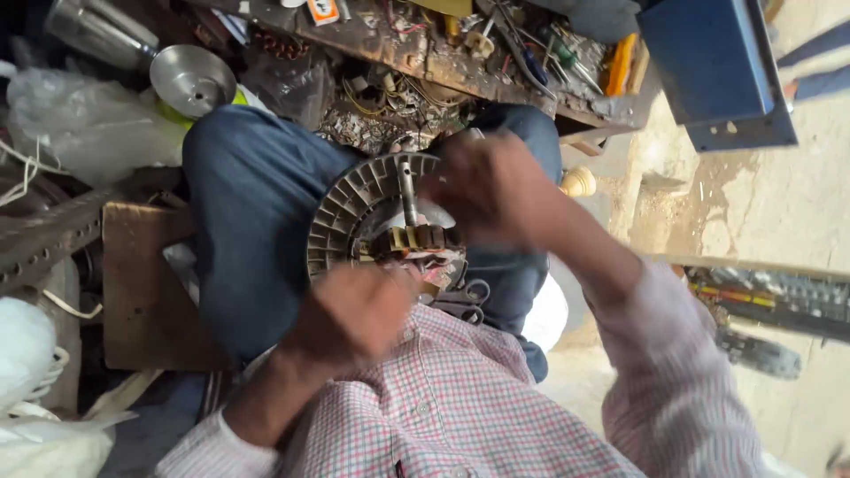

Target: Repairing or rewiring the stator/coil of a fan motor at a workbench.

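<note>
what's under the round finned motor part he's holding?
The finned motor part rests over a blue-trousered leg, with scissors below its lower edge. Both blurred hands, left and right, cover its near rim and windings.

Cluttered wooden workbench (460,66), blue metal box (708,62), dusty concrete floor (761,204).

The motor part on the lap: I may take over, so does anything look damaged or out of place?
The round finned motor part shows no clear damage. Both hands, left and right, are motion-blurred, so details near the shaft cannot be judged.
</note>
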